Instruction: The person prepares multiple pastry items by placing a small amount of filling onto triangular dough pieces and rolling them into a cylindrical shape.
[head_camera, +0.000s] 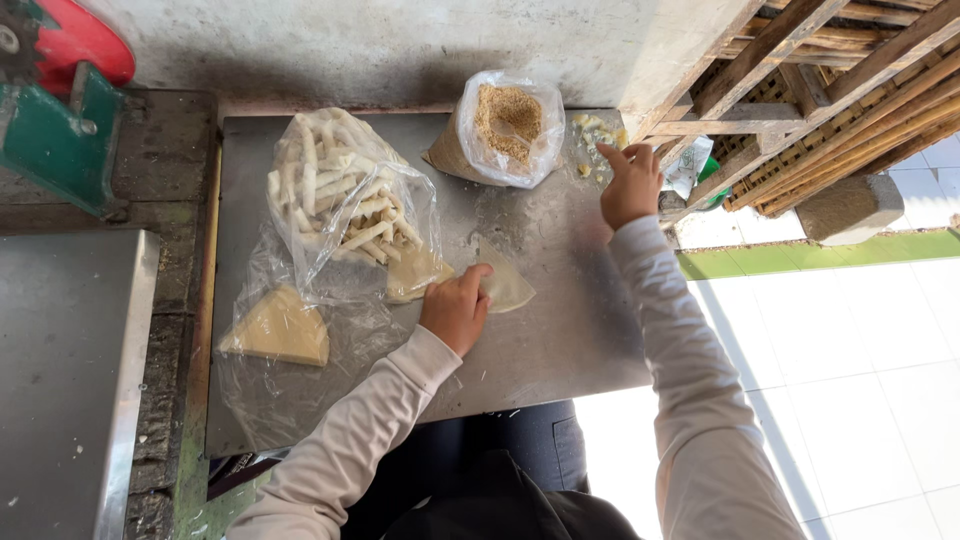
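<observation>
Two bare hands worked over a steel tabletop (560, 340), sleeves pale beige. Far left: red and green machine part (60, 90) at the top corner, and a second metal surface (60, 380) beside a rough dark gap. On the tabletop's left part lay a stack of triangular pastry wrappers (278, 328) on crumpled clear plastic sheeting (270, 400). Above it stood a clear plastic bag of pale rolled sticks (335, 195), open at the lower right, touching a loose wrapper piece (415, 272) at its mouth.

Centre: left hand (455, 308) rested knuckles up, fingers curled and pressed together, fingertips down on the near edge of a single triangular wrapper (507, 285) lying flat on the steel, just right of the bag of sticks. Whether the thumb pinched the wrapper, could not tell.

Behind it, at the back edge, sat an open plastic bag of brown crumbs (505, 125), leaning against the wall.

Right of that: right hand (630, 185) reached to the tabletop's back right corner, fingers loosely spread and bent down over a small heap of yellowish filling bits (595, 135); fingertips were at the heap, grip on any piece not clear. Well apart from the wrapper.

Far right: wooden slatted frame (830, 90), a white and green packet (690, 165) tucked under it, a grey stone block (850, 208), white floor tiles (860, 380) below.
</observation>
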